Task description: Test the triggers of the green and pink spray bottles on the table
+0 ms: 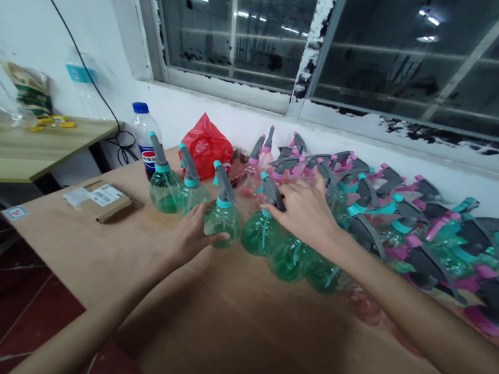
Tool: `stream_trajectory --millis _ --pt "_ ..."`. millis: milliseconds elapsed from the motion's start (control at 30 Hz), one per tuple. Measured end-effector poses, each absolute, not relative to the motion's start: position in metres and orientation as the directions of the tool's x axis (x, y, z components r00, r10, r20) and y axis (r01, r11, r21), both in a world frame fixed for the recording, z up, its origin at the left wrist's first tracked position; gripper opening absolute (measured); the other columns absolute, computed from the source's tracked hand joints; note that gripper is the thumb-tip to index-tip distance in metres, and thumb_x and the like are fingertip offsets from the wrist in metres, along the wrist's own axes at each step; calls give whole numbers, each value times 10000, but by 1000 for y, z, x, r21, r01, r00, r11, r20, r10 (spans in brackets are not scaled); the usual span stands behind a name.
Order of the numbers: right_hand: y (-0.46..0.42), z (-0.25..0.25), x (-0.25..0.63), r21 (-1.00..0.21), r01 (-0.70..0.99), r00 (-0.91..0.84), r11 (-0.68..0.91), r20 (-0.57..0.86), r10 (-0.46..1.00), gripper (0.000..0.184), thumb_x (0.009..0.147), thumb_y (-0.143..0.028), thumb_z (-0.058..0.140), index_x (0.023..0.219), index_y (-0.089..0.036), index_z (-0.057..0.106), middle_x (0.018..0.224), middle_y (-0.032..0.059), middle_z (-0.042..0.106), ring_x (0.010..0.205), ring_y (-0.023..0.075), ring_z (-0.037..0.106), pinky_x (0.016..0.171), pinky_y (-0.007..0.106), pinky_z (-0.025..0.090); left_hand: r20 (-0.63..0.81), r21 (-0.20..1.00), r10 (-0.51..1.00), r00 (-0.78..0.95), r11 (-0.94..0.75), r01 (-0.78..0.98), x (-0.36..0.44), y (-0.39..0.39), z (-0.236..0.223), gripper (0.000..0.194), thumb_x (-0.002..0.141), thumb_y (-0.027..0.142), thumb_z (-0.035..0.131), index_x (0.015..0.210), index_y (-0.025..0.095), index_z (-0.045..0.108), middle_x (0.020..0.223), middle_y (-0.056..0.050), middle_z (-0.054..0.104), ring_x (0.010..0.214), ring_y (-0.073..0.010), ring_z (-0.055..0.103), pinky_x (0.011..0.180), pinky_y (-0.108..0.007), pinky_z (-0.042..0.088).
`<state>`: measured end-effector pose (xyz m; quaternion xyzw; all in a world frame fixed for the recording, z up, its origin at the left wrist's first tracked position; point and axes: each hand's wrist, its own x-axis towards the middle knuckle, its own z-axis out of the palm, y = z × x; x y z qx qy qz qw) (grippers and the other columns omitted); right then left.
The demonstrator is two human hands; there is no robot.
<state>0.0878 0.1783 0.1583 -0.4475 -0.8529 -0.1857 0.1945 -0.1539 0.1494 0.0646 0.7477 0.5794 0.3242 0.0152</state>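
My left hand (196, 232) is wrapped round the lower body of a green spray bottle (223, 224), thumb across its front. This bottle stands upright with a grey and turquoise trigger head. Just to its right, my right hand (306, 204) has its fingers at the grey trigger head of another green spray bottle (261, 235). Two more green spray bottles (165, 191) stand in a row left of my left hand. Beyond and beneath my right forearm are several green and pink spray bottles (290, 259), packed close together and partly hidden by the arm.
A flat cardboard parcel (106, 200) with a label lies on the brown table (226, 323). Behind the row are a blue-capped drink bottle (144, 134) and a red plastic bag (207, 147). A window (238, 25) is above the table; a wooden desk (45, 146) adjoins at left.
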Motion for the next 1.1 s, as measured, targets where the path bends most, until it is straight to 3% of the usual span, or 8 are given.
stream_trajectory --millis 367,667,933,1100 --pt "177 159 86 133 843 -502 521 541 675 378 849 -462 506 833 -142 709 728 108 703 922 338 607 1027 624 194 448 240 885 127 -255 937 -142 157 80 692 793 414 700 1362 181 384 1109 -119 546 1060 -328 548 893 -443 448" --pt "178 167 80 7 864 -419 503 565 711 364 851 -452 497 690 -193 695 546 53 612 847 327 611 1001 649 174 448 162 886 121 -214 963 -132 154 82 647 882 405 590 1402 132 320 1218 -183 504 1077 -350 558 843 -435 481" --pt "168 183 79 -107 851 -374 514 565 736 358 815 -479 554 577 -222 632 560 32 613 809 292 613 982 636 200 537 129 830 152 -259 957 -133 142 82 666 871 379 615 1410 163 288 1241 -168 478 1106 -339 535 836 -427 501" --pt "146 188 74 -125 809 -407 575 585 701 373 810 -456 576 530 -210 570 645 25 648 839 265 600 991 607 217 627 177 771 110 -279 944 -154 111 75 451 941 357 503 1348 209 375 1225 -136 476 1093 -304 541 883 -447 484"
